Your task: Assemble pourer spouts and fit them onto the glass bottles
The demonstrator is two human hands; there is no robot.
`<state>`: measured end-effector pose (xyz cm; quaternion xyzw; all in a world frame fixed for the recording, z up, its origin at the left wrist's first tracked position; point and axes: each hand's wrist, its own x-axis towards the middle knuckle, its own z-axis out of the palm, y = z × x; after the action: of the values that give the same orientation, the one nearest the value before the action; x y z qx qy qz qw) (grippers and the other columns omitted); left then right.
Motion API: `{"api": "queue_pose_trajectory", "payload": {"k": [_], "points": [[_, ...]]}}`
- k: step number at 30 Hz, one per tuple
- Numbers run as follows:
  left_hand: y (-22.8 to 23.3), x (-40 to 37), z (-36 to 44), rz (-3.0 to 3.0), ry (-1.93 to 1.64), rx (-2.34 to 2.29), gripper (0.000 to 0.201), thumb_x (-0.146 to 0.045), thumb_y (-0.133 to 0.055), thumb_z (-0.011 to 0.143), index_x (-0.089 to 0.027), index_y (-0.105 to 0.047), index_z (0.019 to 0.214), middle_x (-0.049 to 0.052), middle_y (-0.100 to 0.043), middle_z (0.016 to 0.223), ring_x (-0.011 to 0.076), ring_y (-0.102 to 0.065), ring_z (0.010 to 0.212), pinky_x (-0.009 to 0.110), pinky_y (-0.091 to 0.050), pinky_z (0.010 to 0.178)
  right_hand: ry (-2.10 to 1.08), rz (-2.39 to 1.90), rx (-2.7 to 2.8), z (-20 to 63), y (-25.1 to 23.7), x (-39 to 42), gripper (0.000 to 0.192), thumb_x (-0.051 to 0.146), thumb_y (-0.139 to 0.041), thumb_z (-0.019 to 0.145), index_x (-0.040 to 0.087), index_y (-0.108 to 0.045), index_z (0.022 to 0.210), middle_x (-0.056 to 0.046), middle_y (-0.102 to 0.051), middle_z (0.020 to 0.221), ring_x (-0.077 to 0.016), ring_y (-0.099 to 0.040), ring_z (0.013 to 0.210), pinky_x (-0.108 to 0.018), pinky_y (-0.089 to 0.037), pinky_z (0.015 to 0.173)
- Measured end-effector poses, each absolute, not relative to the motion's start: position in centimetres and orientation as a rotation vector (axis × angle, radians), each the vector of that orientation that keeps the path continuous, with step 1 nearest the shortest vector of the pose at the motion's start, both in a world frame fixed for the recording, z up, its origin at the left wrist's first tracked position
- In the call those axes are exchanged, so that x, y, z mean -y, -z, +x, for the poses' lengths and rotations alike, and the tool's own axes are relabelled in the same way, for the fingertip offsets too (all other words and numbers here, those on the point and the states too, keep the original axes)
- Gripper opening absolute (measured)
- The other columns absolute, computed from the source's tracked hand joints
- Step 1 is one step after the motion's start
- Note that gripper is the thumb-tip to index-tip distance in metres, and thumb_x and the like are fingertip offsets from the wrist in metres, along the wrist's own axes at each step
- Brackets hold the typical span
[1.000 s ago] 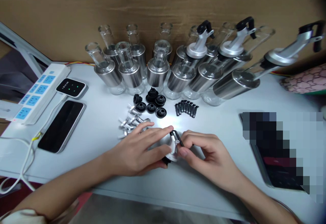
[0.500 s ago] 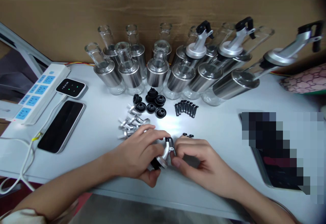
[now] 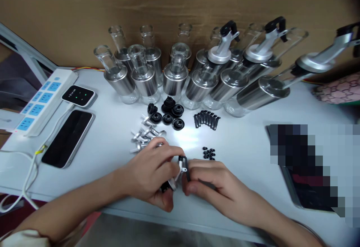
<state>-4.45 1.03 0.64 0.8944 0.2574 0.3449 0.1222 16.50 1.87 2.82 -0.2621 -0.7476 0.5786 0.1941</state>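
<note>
My left hand is closed around a silver pour spout with a black base, its index finger at the black top. My right hand pinches the spout's black lever between thumb and fingers. Several loose silver spouts lie beyond my left hand, partly covered by it. Past them sit black ribbed stoppers. A row of black levers rests right of the stoppers, with a cluster of small black caps nearer my right hand.
Glass bottles with steel sleeves line the back; several at the right carry spouts. To the left are a power strip, a small white-edged device and a phone. Another dark device, partly pixelated, lies at the right.
Both hands, with the spout between them, have shifted slightly left and toward me. More of the small black caps shows beyond my right hand.
</note>
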Motion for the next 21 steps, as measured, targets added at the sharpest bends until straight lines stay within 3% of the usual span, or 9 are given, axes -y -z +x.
{"api": "queue_pose_trajectory", "payload": {"k": [4, 11, 18, 21], "points": [[-0.9, -1.0, -4.3, 2.625, -1.037, -0.71, 0.01, -0.024, -0.039, 0.081, -0.018, -0.046, 0.087, 0.008, -0.06, 0.084, 0.0196, -0.061, 0.087, 0.036, -0.048, 0.072, -1.851, -0.755, 1.952, 16.6, -2.8, -2.0, 0.034, 0.031, -0.041, 0.1, 0.017, -0.064, 0.08, -0.003, -0.064, 0.08, -0.0133, -0.059, 0.078, -0.026, -0.045, 0.074], [-1.0, -1.1, -4.3, 2.633, -1.06, -0.641, 0.011, -0.023, -0.038, 0.085, -0.017, -0.047, 0.087, 0.01, -0.06, 0.085, 0.0198, -0.059, 0.082, 0.032, -0.048, 0.065, -2.16, -0.913, 1.469, 16.0, -2.6, -2.0, 0.029, 0.047, -0.066, 0.084, 0.018, -0.068, 0.086, 0.0, -0.06, 0.077, -0.0129, -0.053, 0.073, -0.027, -0.045, 0.07], [-0.9, -1.0, -4.0, 2.606, -1.058, -0.604, 0.024, -0.033, -0.03, 0.096, -0.017, -0.045, 0.086, 0.011, -0.061, 0.084, 0.018, -0.056, 0.072, 0.03, -0.046, 0.059, -2.541, -0.805, 0.852, 15.6, -0.8, -1.7, 0.032, 0.036, -0.085, 0.065, 0.016, -0.073, 0.087, 0.004, -0.055, 0.067, -0.006, -0.043, 0.057, -0.019, -0.036, 0.056], [-0.7, -0.9, -4.0, 2.582, -1.063, -0.592, 0.034, -0.041, -0.025, 0.1, -0.017, -0.045, 0.087, 0.011, -0.062, 0.087, 0.0171, -0.056, 0.07, 0.031, -0.046, 0.061, -2.62, -0.756, 0.714, 15.6, -0.5, -1.6, 0.03, 0.036, -0.084, 0.066, 0.015, -0.074, 0.085, 0.003, -0.056, 0.064, -0.0061, -0.044, 0.056, -0.019, -0.036, 0.057]]}}
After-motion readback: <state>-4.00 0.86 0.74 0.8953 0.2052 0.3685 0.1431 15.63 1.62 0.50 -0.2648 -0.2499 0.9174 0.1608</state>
